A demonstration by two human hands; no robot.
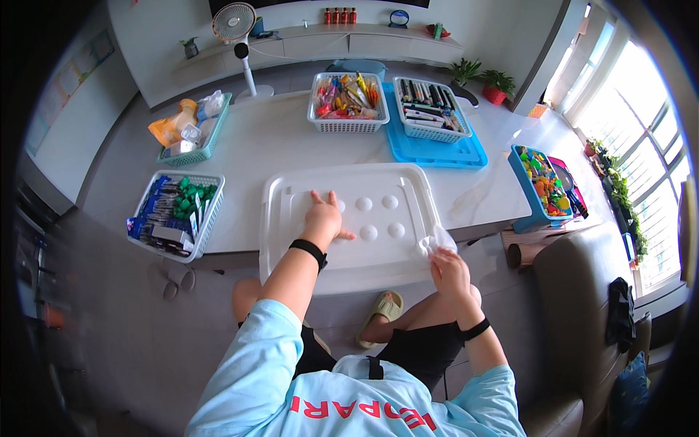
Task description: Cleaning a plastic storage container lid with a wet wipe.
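A large white plastic lid [349, 254] with round bumps lies before me, its near edge jutting past the table's front edge. My left hand [326, 218] rests on the lid's left half, fingers spread, holding nothing. At the lid's right edge, my right hand [449, 269] grips a crumpled white cloth or tissue [438, 242] that touches the rim. Which of the two it is, I cannot tell.
Baskets with markers [464, 134], colourful packets [349, 125] and green items with blue packs [210, 218] stand around the table [262, 136]. A teal basket [210, 145] holds bags. A blue lid [437, 155] lies beneath the marker basket. A blue toy bin [527, 205] stands right.
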